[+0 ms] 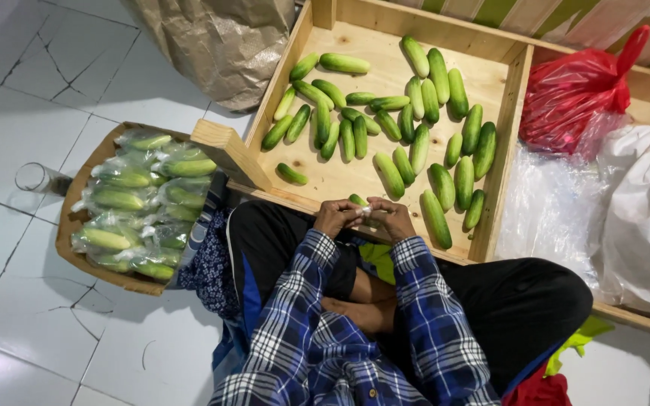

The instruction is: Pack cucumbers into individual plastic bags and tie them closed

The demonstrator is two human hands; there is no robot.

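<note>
- Nearest: crossed legs in dark trousers, forearms in blue plaid sleeves [415,301] reaching out over the knees.
- Just beyond, at the near rail of the wooden tray [509,98]: left hand [336,216] and right hand [394,218] drawn close together, fingers curled around a single cucumber [358,201].
- Only the green tip of that cucumber showing between the two hands, with a scrap of something white pinched at the fingertips; too small to tell what.
- Left of the hands, on the white tiled floor: a shallow wooden trough [69,233] piled with wrapped cucumbers [133,207] in clear film.
- Farther left, a clear glass [35,177] lying on its side.
- Beyond the hands, inside the tray: loose cucumbers [408,120] scattered over the boards, one lying alone near the left corner.
- Right of the tray: clear plastic sheets [551,203] and a white sack [645,210].
- Far right: a knotted red plastic bag [577,94].
- Far left: a crumpled brown paper sack [223,41].
</note>
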